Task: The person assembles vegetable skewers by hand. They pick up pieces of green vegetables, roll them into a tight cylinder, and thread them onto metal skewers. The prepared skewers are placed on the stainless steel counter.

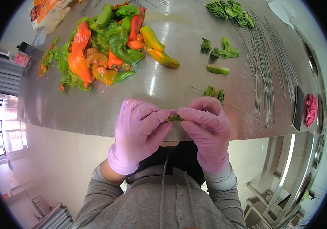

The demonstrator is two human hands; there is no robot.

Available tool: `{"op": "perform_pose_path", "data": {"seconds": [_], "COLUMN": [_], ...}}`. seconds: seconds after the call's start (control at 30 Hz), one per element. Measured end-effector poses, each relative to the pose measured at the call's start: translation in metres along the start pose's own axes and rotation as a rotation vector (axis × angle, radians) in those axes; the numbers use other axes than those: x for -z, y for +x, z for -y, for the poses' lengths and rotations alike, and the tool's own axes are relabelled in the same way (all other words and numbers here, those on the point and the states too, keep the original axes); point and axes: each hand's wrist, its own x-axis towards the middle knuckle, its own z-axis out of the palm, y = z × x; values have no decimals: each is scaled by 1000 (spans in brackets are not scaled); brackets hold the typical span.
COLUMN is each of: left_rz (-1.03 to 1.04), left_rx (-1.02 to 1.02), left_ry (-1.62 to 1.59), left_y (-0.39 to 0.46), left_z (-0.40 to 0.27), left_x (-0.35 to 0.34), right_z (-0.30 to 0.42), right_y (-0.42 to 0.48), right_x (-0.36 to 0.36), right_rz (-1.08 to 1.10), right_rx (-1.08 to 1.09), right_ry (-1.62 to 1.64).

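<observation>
Both of my hands wear pink gloves and meet over the front edge of the steel table. My left hand [142, 128] pinches one end of a small piece of green leafy vegetable [174, 117]. The other end is between the fingertips of my right hand [209, 126]; much of the piece is hidden by the fingers. Just beyond my right hand lie green vegetable pieces [213, 92], partly covered by it. A thin metal skewer [195, 88] runs up to them from the left. Whether it passes through them, I cannot tell.
A heap of red, green and yellow peppers [117, 43] with leaves covers the steel table's [74, 108] left half. Loose metal skewers [262, 65] lie at right, beside a dark flat block [298, 108] and a red cloth [311, 110]. Rolled leaves [205, 45] and a green wedge [218, 69] sit mid-right.
</observation>
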Motion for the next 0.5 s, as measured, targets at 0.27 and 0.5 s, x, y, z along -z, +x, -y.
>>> {"op": "perform_pose_path", "data": {"seconds": [0.27, 0.5], "left_rz": [50, 67], "left_rx": [159, 193], "left_ry": [132, 130], "left_y": [1, 2], "left_z": [3, 8], "left_x": [15, 20], "right_z": [-2, 1], "right_y": [2, -4], "right_x": [-7, 2], "right_rz": [0, 224], "right_rx": [10, 374], "right_ry": [-231, -727]}}
